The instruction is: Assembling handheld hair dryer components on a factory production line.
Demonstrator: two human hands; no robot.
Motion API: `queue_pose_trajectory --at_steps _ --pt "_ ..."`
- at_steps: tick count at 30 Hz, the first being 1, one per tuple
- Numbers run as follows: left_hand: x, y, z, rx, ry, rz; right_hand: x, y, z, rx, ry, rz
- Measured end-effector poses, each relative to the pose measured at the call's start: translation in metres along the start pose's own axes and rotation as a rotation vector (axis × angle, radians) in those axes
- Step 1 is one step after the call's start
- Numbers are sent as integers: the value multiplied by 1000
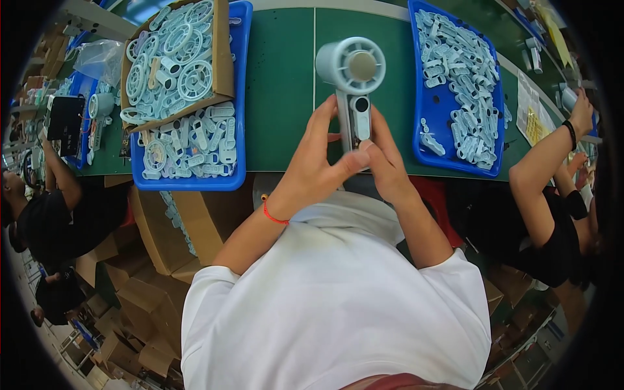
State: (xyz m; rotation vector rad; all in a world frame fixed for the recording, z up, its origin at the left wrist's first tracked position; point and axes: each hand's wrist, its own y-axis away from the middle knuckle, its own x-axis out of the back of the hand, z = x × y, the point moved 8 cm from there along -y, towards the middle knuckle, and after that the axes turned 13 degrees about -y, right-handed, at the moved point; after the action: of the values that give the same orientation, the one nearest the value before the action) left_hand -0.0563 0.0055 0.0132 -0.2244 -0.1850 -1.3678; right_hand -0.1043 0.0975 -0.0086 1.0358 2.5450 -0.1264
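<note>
Both my hands hold a pale blue handheld fan (pixel 331 64) upright over the green table, its round head pointing away from me. My left hand (pixel 316 156) wraps the handle from the left, the thumb reaching across its lower end. From the right, my right hand (pixel 388 162) grips the same handle, its thumb pressed near the bottom. On the handle's front sits a light blue oval panel (pixel 361 120) with a dark spot near its top. Below that panel a dark opening shows inside the handle, partly covered by my thumbs.
At the left, a blue tray (pixel 242 130) holds small pale blue parts, and a cardboard box (pixel 224 52) of round grilles rests on it. Another blue tray (pixel 426 110) of small panels stands at the right. Co-workers sit on both sides; cardboard boxes (pixel 153 292) stand behind my left side.
</note>
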Motion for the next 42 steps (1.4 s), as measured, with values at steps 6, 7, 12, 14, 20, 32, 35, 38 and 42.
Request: queue_pose_trajectory --at_steps 6,7,12,14,20,32,35,38,42 --pt "-1 -5 9 -29 -142 -18 4 -7 -2 -9 -239 -49" --pt "1 -5 7 -17 -145 -14 8 -9 -10 -11 70 -89" --pt "4 -5 8 -20 -231 -36 10 -13 -24 -69 66 -25" --pt "2 -6 5 16 -218 -64 11 -16 -21 -122 14 -17" --pt "-1 -5 5 38 -291 -32 23 -22 -10 -250 235 145" --pt "17 13 10 -290 -533 504 -4 -43 -15 233 -398 136" --pt "43 10 -32 -73 -118 493 -6 -33 -30 527 -81 9" --pt "39 12 -40 -15 -43 404 -13 -30 -24 417 -48 -1" --pt "44 18 -38 -35 159 520 -25 -13 -83 822 -120 -134"
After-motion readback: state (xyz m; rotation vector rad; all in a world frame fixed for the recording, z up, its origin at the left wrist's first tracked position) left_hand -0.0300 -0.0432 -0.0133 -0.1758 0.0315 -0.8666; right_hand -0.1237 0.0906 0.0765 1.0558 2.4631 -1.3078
